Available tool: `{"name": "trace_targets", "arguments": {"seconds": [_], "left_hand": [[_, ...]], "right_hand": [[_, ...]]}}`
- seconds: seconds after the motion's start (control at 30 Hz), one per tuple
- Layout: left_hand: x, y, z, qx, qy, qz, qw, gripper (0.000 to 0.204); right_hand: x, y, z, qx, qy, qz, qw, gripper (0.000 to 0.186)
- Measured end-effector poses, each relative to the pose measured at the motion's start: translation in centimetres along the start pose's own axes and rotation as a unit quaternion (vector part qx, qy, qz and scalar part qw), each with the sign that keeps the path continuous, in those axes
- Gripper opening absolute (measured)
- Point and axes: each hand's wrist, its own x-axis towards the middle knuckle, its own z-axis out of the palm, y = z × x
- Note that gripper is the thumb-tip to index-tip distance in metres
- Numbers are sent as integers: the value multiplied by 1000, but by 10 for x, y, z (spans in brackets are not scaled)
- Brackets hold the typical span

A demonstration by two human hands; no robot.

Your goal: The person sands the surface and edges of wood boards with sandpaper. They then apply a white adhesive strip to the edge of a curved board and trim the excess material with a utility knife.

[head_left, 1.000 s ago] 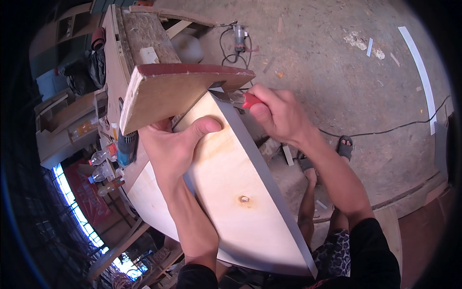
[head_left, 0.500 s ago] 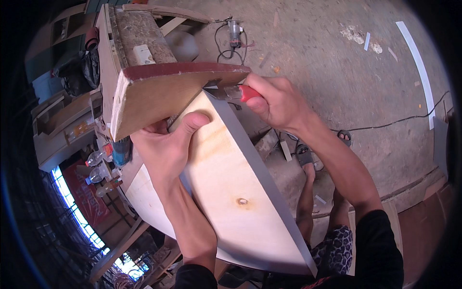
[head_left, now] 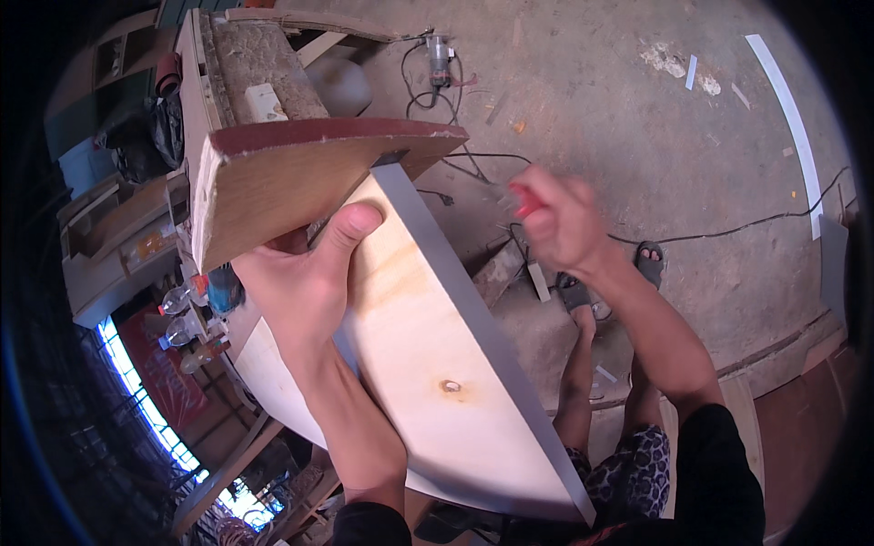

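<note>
My left hand [head_left: 305, 282] is wrapped round a pale wooden panel [head_left: 437, 346] with a grey edge strip. Its thumb presses on the panel's face near the top, and the other fingers are hidden behind. Across that upper end lies a second board [head_left: 282, 187] with a reddish-brown edge, meeting the panel at an angle. Off to the right, clear of both boards, my right hand [head_left: 569, 223] is closed round a red-handled tool [head_left: 525, 200]. Motion blurs this hand, and the tool's working end cannot be made out.
A corded power tool [head_left: 440, 62] lies on the concrete floor beyond the boards, its black cable [head_left: 728, 238] trailing right. Plastic bottles [head_left: 177, 332] and a blue tool [head_left: 226, 289] are at the left. A long white strip [head_left: 787, 136] rests on the floor at right.
My right hand has pulled away from the joint of the two boards, moving right and nearer to me with the red-handled tool. The boards and my left hand have shifted slightly left in view.
</note>
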Motion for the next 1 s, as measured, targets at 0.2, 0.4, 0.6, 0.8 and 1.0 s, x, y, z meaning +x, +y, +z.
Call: {"name": "trace_targets", "arguments": {"seconds": [0.2,0.4,0.6,0.8,1.0], "left_hand": [[2,1,1,-10,-4,6,1000,72],[2,0,1,-13,2,22,1000,73],[2,0,0,-19,-9,-5,1000,77],[2,1,1,-9,-4,-6,1000,79],[1,2,0,-19,-18,-24,999,78]], "right_hand": [[34,-13,22,18,-12,-68,997,52],[43,-13,27,11,4,-90,996,37],[47,-7,28,1,-4,-101,995,37],[48,-4,33,18,14,-103,994,37],[45,3,39,31,18,-99,994,34]]}}
